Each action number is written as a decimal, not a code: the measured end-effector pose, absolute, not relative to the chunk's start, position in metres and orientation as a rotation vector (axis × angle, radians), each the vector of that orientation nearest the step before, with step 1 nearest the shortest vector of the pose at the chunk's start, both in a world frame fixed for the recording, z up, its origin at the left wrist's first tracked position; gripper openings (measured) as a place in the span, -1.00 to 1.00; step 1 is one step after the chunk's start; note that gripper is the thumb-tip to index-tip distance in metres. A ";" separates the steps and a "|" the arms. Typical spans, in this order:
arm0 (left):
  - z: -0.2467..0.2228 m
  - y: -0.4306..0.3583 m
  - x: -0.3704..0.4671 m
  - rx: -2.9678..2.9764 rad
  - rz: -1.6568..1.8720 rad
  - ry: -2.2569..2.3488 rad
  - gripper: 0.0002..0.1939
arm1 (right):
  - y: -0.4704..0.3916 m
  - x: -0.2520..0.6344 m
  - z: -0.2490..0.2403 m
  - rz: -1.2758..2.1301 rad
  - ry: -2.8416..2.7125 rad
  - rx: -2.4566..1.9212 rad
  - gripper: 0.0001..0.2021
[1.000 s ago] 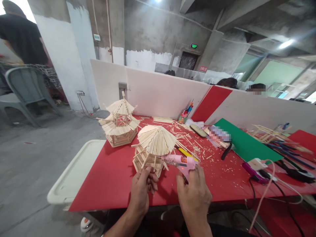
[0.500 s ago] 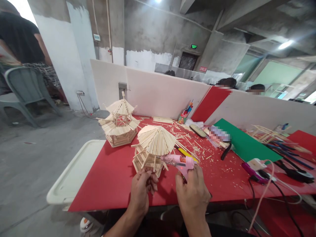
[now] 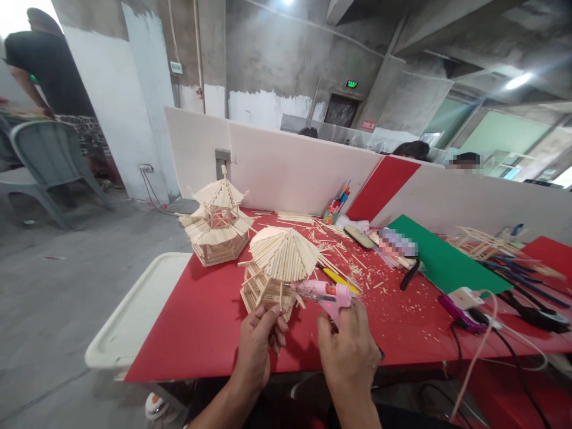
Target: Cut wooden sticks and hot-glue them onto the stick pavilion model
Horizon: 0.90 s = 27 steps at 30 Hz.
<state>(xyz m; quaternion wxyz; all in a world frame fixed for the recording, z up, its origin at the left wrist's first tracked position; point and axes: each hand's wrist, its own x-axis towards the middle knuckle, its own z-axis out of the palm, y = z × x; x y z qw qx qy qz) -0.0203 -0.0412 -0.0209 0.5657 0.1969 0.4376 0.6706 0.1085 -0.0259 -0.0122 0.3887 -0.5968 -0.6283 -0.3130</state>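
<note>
A pink glue gun is gripped in my right hand, its nozzle pointing left at the front of a small stick pavilion with a conical roof. My left hand is at the pavilion's front lower edge, with thumb and fingers pinched together; what is between them is too small to make out. To the left stands a taller stick pavilion with two roof tiers, touched by neither hand.
The red table bears scattered sticks, a yellow-handled tool, a pen cup, a green board and a purple power strip with cables. A white partition stands behind. A person stands at the far left.
The left hand's thumb and fingers have shifted slightly upward at the pavilion's lower edge. The glue gun looks almost unmoved. At the far left, the person has straightened and moved a little.
</note>
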 end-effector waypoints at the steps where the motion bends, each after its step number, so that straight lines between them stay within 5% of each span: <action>1: -0.021 -0.041 -0.020 0.468 1.573 1.029 -0.71 | -0.026 0.108 -0.012 -0.793 -1.600 -1.518 -0.68; 15: -0.019 -0.038 -0.022 0.433 1.580 1.046 -0.69 | -0.027 0.109 -0.013 -0.712 -1.591 -1.554 -0.69; 21: -0.013 -0.039 -0.025 0.411 1.508 1.014 -0.70 | -0.023 0.138 -0.008 -0.353 -1.553 -1.548 -0.75; 27: -0.011 -0.036 -0.028 0.404 1.452 0.982 -0.74 | 0.001 0.225 -0.028 0.011 -1.456 -2.111 -0.75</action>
